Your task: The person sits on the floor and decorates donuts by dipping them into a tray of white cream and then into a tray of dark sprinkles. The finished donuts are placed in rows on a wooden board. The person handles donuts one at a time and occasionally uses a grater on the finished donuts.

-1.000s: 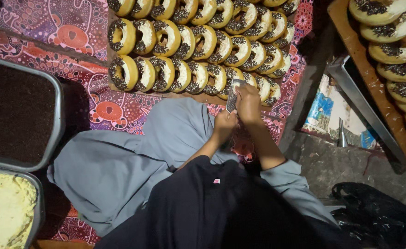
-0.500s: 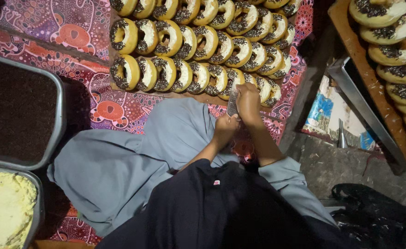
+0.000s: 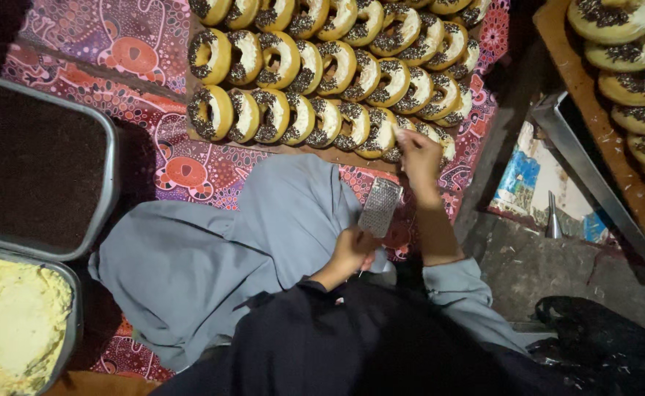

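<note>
Seemingly mid-topping, a person is leaning over a row of ring doughnuts dusted with dark chocolate sprinkles [image 3: 315, 121], packed on edge so that each leans against the next. The left hand [image 3: 352, 253] is wrapping its grip around the handle of a small flat metal grater [image 3: 380, 207], tilting the blade up towards the row, presumably so that whatever falls from it lands on the end doughnuts. The right hand [image 3: 419, 155] is hovering at the near end of the row, fingers pinched together on something pale, too small to identify, just above the grater's top edge. Both hands are working over a red and purple patterned cloth [image 3: 117, 88] covering the table. To the person's left, a grey metal tray of dark sprinkles [image 3: 37, 161] and a second tray of pale yellow shreds [image 3: 15, 323] are sitting within reach. More sprinkled doughnuts on a wooden board [image 3: 630, 66] are lining the far right.
</note>
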